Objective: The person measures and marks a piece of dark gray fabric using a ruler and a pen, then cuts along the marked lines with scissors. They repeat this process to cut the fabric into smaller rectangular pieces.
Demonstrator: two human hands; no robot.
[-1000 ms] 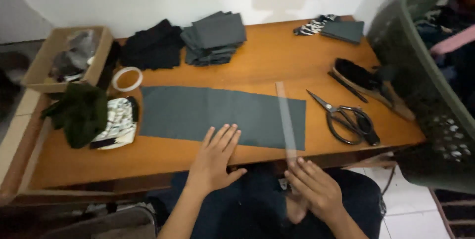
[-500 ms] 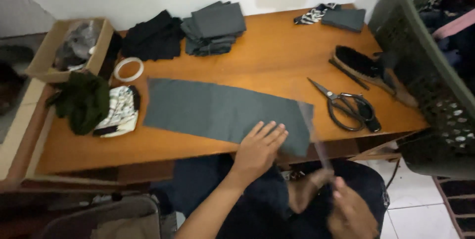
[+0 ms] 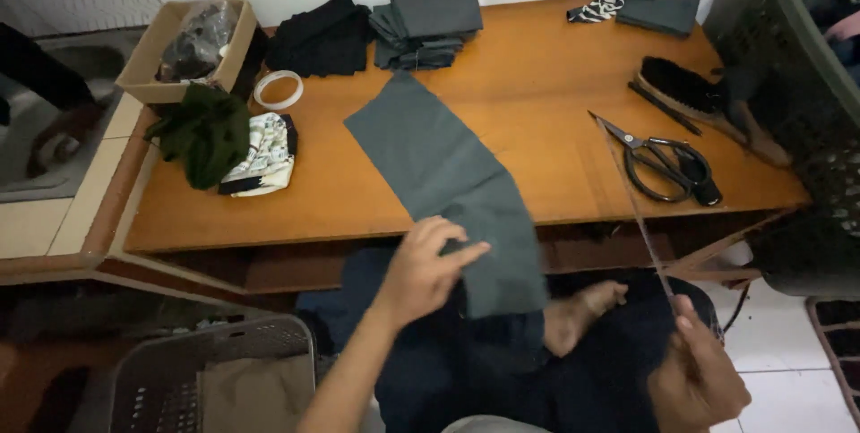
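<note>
**benchwatcher:** Standing right by the tabletop (image 3: pixel 537 84) here. The left hand (image 3: pixel 421 272) has its fingers (image 3: pixel 452 249) pinched on the near end of the grey cloth strip (image 3: pixel 448 173). That end hangs off the front edge below the fingers, and the far end lies flat on the wood, pointing up toward the stack of folded grey pieces (image 3: pixel 428 21). The right hand (image 3: pixel 703 379) is down by the lap, fingers clenched around the low end of a thin clear ruler (image 3: pixel 640 209), which slants up and away from them toward the scissors (image 3: pixel 663 164).

**stitch_n_scrap:** So which step would you call it?

**benchwatcher:** Looks to me like pulling a measured piece off the wood, ruler lifted clear. Just my read.

**stitch_n_scrap:** And after that?

**benchwatcher:** I reckon the cloth wants a firm pinch so it doesn't slide from the fingers, and the ruler needs parking somewhere beyond the fingers that misses the scissors and the brush (image 3: pixel 690 88). Both hands are full, so one has to let go first.
</note>
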